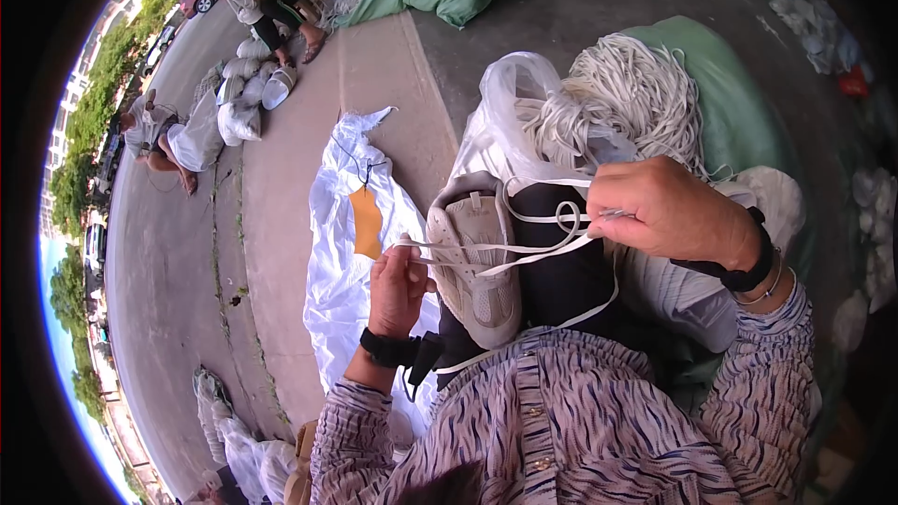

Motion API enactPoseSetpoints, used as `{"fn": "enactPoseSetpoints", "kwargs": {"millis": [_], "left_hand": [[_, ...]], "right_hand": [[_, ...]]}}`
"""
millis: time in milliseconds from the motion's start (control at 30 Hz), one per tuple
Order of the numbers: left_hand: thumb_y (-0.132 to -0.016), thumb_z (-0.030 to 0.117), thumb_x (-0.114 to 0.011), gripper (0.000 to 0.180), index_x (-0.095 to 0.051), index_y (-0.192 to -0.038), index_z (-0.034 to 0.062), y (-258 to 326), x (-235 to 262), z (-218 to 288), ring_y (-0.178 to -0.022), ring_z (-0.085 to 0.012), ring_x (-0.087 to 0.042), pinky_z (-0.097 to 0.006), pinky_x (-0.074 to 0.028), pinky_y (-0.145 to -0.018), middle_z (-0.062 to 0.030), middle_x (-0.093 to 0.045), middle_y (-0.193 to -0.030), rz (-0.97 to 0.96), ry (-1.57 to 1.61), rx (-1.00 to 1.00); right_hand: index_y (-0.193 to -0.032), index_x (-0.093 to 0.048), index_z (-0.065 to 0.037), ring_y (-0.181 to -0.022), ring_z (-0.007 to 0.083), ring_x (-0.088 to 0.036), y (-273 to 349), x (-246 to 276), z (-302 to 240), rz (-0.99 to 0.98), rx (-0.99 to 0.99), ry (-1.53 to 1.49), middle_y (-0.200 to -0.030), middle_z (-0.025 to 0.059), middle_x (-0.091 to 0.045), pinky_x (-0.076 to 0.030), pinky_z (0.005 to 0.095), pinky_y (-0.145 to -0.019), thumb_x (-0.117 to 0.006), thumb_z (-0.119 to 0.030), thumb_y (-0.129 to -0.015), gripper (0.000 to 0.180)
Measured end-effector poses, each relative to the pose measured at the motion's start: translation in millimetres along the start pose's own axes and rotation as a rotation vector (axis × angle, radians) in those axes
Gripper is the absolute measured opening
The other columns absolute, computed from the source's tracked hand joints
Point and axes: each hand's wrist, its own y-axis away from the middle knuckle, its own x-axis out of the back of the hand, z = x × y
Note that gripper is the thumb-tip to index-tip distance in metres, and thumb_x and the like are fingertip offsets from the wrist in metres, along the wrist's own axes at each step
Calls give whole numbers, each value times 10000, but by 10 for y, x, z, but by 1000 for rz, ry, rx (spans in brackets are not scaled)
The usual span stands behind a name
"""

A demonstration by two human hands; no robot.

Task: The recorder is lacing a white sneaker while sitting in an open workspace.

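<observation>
A beige sneaker [483,304] lies on my dark-trousered lap, its toe toward my body. White shoelace [538,249] strands stretch across it between my two hands. My left hand [397,282], left of the shoe, is closed with lace pinched near the fingertips. To the right of the shoe, my right hand [650,206] is closed round several strands, with a small loop hanging beside the fingers. One long strand of lace curves down over my lap toward my shirt. Whether the lace runs through the shoe's eyelets is hard to make out.
A heap of white laces [645,93] and a clear plastic bag [514,98] sit beyond my right hand, by a green sack [725,93]. White sheeting [332,271] with an orange piece [366,223] lies at left. Other people sit farther off at upper left.
</observation>
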Motion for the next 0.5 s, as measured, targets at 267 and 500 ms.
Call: {"fn": "enactPoseSetpoints", "kwargs": {"millis": [267,500], "left_hand": [[-1001,261,-359,303,-472,-769,102,322,735,1100,-378,-54,-223,-242,-313,-454,47,-270,-490,-373,418,-294],[-948,236,-446,259,-503,-735,102,109,2587,1431,-411,-77,-310,-226,-351,-462,46,-341,-507,723,277,-170]], "right_hand": [[-661,-571,-34,-500,48,-463,766,-12,1081,4,-693,-359,-579,-25,-523,-365,217,-452,-632,-133,-798,180],[-691,-609,-31,-513,61,-491,1228,-356,1470,-113,-903,-569,-576,-9,-539,-393,217,-476,-649,-151,-768,148]]}}
